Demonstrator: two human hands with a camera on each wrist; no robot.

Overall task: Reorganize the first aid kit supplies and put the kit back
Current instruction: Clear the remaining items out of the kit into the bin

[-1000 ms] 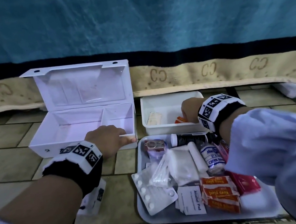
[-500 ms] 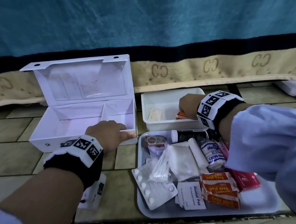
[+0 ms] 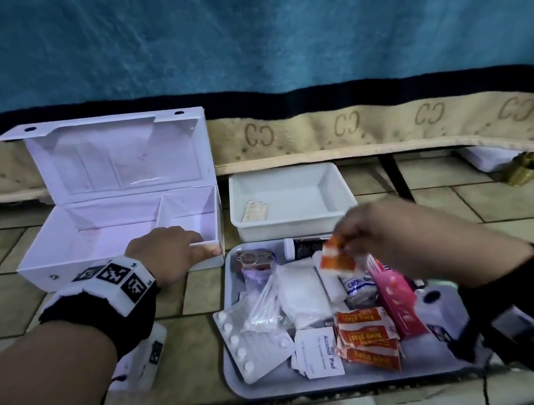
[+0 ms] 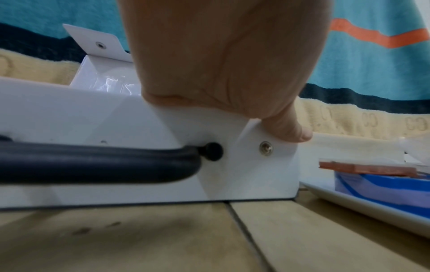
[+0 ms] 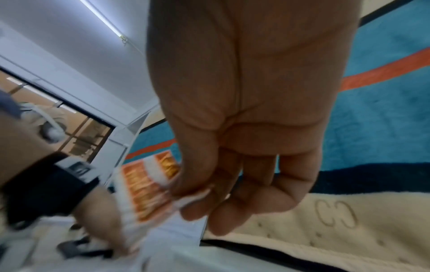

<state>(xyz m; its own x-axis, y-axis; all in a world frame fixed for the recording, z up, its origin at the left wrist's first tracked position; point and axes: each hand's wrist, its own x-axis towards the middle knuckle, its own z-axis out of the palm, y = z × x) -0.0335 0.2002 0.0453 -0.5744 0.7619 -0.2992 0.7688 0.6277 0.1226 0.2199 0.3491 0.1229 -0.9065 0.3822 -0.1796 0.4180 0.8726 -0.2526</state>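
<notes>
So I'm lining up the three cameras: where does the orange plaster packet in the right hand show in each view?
Head: orange plaster packet, centre-right, above the tray, pinched by the right hand.
Left wrist: not in it.
Right wrist: lower left of centre, blurred, at the fingertips.
Shared landmark: the beige band with the CC pattern.

The left hand (image 3: 169, 251) rests curled over a box's front rim, thumb outside. The raised right hand (image 3: 378, 237) pinches a packet between fingertips (image 5: 193, 211).
</notes>
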